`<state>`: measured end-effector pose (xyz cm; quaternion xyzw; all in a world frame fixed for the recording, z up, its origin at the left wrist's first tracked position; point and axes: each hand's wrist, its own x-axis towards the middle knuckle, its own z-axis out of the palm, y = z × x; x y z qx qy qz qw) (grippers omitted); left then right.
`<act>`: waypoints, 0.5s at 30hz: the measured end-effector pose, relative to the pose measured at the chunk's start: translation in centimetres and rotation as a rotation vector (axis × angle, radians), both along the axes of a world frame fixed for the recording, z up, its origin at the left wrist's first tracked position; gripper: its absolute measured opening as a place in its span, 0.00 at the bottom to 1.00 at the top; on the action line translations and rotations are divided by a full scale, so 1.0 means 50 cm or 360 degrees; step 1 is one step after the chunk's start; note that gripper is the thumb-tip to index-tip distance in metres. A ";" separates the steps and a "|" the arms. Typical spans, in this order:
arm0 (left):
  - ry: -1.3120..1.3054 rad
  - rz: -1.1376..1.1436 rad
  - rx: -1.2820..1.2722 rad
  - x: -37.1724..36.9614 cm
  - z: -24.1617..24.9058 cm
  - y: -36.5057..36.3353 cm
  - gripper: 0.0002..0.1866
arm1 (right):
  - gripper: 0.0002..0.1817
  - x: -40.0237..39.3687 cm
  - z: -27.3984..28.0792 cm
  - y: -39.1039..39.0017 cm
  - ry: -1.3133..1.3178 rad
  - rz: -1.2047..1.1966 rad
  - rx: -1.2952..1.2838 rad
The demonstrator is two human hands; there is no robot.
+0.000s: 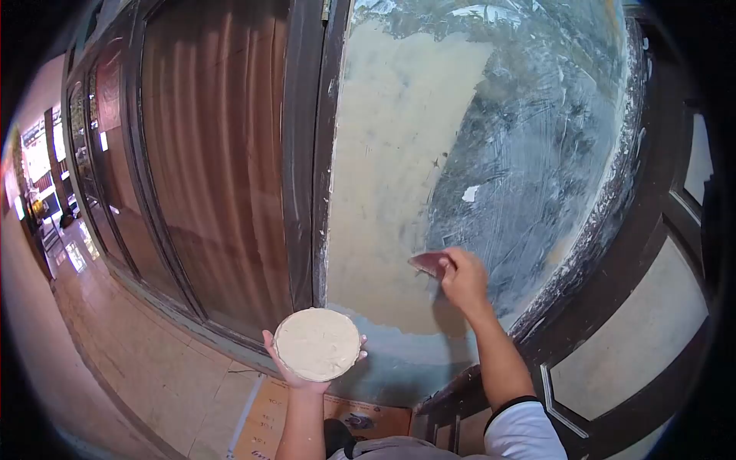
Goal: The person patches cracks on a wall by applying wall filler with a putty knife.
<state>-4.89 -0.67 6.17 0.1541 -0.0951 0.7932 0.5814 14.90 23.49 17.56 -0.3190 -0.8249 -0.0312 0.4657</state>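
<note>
My left hand (294,377) supports a round container of cream-coloured putty (317,345) from below, its fingers wrapped around the sides. The putty fills it to the rim with a slightly rough surface. My right hand (464,280) is closed on a reddish putty scraper (430,262), its blade edge right at the wall. Beneath the blade lies the smooth beige coat (383,192) that covers the left part of the wall panel. To the right, the panel's grey-blue bare surface (529,161) shows scratches and white streaks.
A dark-framed glass window with a brown curtain (218,130) stands to the left. On the right is a dark door with pale panels (636,337). Printed cardboard (264,422) lies on the tiled floor (180,360) below me.
</note>
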 end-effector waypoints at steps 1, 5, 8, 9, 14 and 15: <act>-0.0001 0.0005 0.0002 -0.002 -0.002 0.001 0.61 | 0.09 -0.004 -0.013 0.004 -0.0001 0.0005 0.0002; 0.0017 0.0037 -0.0069 -0.004 -0.007 0.002 0.61 | 0.09 -0.013 0.006 0.017 -0.0072 -0.0021 0.0019; -0.0001 0.0029 -0.0088 -0.004 -0.007 -0.002 0.61 | 0.08 -0.015 0.045 -0.001 0.0171 0.0052 -0.0065; 0.0014 0.0034 -0.0084 -0.009 -0.011 -0.003 0.61 | 0.08 -0.016 0.031 -0.001 0.0186 0.0056 -0.0062; -0.0033 0.0000 -0.0050 -0.021 -0.030 -0.002 0.62 | 0.08 -0.015 -0.041 0.014 -0.0169 0.0016 -0.0076; -0.0008 0.0026 -0.0080 -0.020 -0.032 -0.003 0.62 | 0.08 -0.016 -0.023 0.014 -0.0206 -0.0042 -0.0050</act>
